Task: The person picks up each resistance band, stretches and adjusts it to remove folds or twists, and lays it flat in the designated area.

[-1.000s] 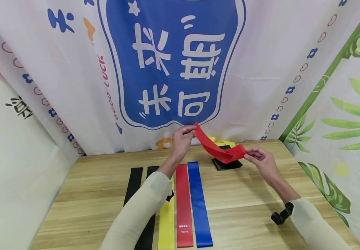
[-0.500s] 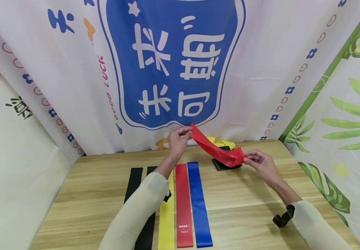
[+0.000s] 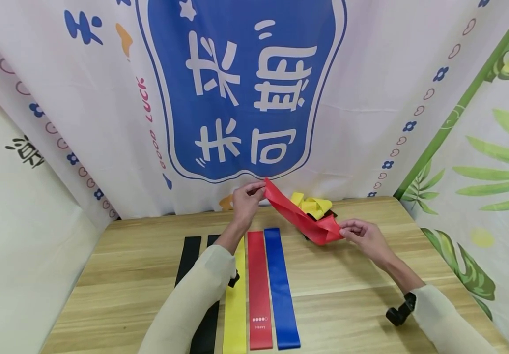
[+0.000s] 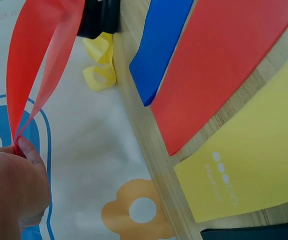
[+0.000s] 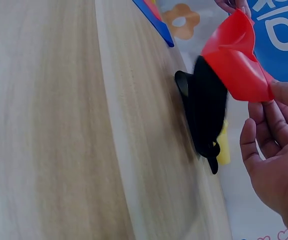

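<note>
A loose red elastic band [image 3: 300, 217] hangs above the back of the wooden table [image 3: 352, 275], stretched between both hands. My left hand [image 3: 246, 199] pinches its far end [image 4: 19, 142] near the backdrop. My right hand [image 3: 362, 235] pinches the near end [image 5: 239, 62] lower down at the right. Under the band lie a black band [image 5: 206, 112] and a crumpled yellow band [image 3: 314, 205]. Nearer me, flat strips lie side by side: black [image 3: 187, 258], yellow [image 3: 236, 309], red [image 3: 259, 287] and blue [image 3: 279, 285].
A printed cloth backdrop [image 3: 245, 88] rises just behind the table's far edge. A leaf-patterned cloth [image 3: 493, 187] closes the right side. Bare wood [image 3: 130, 255] lies left of the strips.
Both hands have moved a little left and down with the red band. The band now sags closer to the black band, and the yellow band behind it shows more.
</note>
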Motion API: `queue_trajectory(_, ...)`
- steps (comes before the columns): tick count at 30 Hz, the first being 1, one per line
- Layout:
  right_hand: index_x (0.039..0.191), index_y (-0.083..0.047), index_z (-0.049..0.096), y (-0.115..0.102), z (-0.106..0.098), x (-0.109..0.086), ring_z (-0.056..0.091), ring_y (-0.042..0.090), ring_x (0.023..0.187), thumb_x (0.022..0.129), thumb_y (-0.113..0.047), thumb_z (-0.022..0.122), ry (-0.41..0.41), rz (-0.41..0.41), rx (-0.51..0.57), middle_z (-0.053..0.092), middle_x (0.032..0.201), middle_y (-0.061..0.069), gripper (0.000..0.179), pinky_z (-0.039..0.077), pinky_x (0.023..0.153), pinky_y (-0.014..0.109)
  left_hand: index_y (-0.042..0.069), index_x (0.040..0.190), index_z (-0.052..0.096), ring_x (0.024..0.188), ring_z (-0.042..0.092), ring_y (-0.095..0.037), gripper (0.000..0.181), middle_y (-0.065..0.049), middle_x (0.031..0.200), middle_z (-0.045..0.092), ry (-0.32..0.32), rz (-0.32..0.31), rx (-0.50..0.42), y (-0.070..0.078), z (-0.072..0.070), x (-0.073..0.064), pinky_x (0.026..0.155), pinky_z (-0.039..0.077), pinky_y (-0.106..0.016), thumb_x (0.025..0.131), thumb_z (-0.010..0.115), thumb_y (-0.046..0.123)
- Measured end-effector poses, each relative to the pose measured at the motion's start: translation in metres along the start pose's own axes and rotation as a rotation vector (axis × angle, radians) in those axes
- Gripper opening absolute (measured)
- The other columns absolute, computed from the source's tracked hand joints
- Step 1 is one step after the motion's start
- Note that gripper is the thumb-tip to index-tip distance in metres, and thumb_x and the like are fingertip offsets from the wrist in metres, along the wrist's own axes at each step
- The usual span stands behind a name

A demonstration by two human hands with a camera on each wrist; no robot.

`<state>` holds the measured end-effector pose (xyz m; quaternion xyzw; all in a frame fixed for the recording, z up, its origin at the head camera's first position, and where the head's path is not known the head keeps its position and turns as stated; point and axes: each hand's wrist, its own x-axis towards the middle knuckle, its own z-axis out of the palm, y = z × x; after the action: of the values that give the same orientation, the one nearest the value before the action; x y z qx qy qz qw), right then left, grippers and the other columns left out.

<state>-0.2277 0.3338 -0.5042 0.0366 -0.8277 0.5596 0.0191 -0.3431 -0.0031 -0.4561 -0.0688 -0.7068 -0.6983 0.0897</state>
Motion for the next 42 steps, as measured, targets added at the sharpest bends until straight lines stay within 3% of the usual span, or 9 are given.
queue_trajectory(4,0.126,0.004,0.069,0.001,0.001,-0.003,0.072,0.032,0.097,0.102,-0.019,0.073,-0.03,0.008,0.021,0.077,0.103,0.009,0.034,0.061,0.085,0.034,0.002,0.12,0.079,0.098,0.072,-0.028,0.022,-0.015,0.117,0.074,-0.003,-0.017,-0.002,-0.001,-0.002,-0.001,0.093,0.062,-0.05,0.1,0.072,0.002)
queue_trajectory(7,0.129,0.005,0.068,0.002,0.002,-0.004,0.073,0.027,0.098,0.103,-0.019,0.071,-0.057,0.011,0.049,0.078,0.104,0.005,0.036,0.061,0.089,0.034,0.003,0.121,0.079,0.098,0.072,-0.027,0.022,-0.015,0.117,0.073,-0.006,-0.033,-0.004,-0.002,-0.003,-0.002,0.095,0.06,-0.054,0.1,0.071,0.001)
queue_trajectory(15,0.128,0.008,0.068,0.002,0.006,-0.008,0.073,0.011,0.098,0.108,-0.022,0.064,-0.135,-0.019,0.114,0.079,0.104,0.001,0.036,0.06,0.094,0.035,0.0,0.12,0.079,0.093,0.072,-0.026,0.022,-0.018,0.111,0.073,-0.001,-0.032,-0.021,-0.009,-0.007,-0.002,0.082,0.064,-0.031,0.099,0.072,-0.001)
queue_trajectory(22,0.127,0.007,0.069,0.001,0.009,-0.012,0.069,0.008,0.106,0.109,-0.023,0.062,-0.164,-0.009,0.1,0.077,0.111,0.001,0.035,0.057,0.098,0.031,-0.002,0.117,0.079,0.092,0.07,-0.027,0.021,-0.021,0.109,0.072,-0.004,-0.035,-0.035,-0.009,-0.008,-0.003,0.094,0.059,-0.058,0.098,0.073,-0.002)
queue_trajectory(27,0.125,0.005,0.071,0.001,0.012,-0.014,0.066,0.008,0.109,0.11,-0.024,0.06,-0.184,0.003,0.086,0.075,0.114,0.002,0.035,0.055,0.1,0.03,-0.002,0.117,0.079,0.095,0.071,-0.03,0.021,-0.021,0.112,0.073,0.001,-0.05,-0.039,-0.011,-0.009,-0.002,0.095,0.059,-0.059,0.097,0.073,-0.002)
queue_trajectory(33,0.126,-0.001,0.074,0.002,0.016,-0.018,0.065,0.016,0.109,0.106,-0.027,0.067,-0.193,0.047,0.041,0.075,0.12,0.011,0.033,0.055,0.096,0.034,0.001,0.117,0.08,0.094,0.07,-0.028,0.021,-0.019,0.113,0.074,0.005,-0.065,-0.02,-0.011,-0.012,-0.002,0.095,0.06,-0.057,0.098,0.073,-0.001)
queue_trajectory(42,0.116,0.0,0.075,0.003,0.021,-0.026,0.064,0.018,0.094,0.1,-0.019,0.075,-0.202,0.037,0.033,0.075,0.104,0.008,0.025,0.053,0.085,0.029,0.001,0.119,0.079,0.096,0.07,-0.029,0.022,-0.02,0.114,0.072,0.018,-0.092,-0.02,-0.008,-0.016,0.0,0.095,0.059,-0.056,0.099,0.071,-0.002)
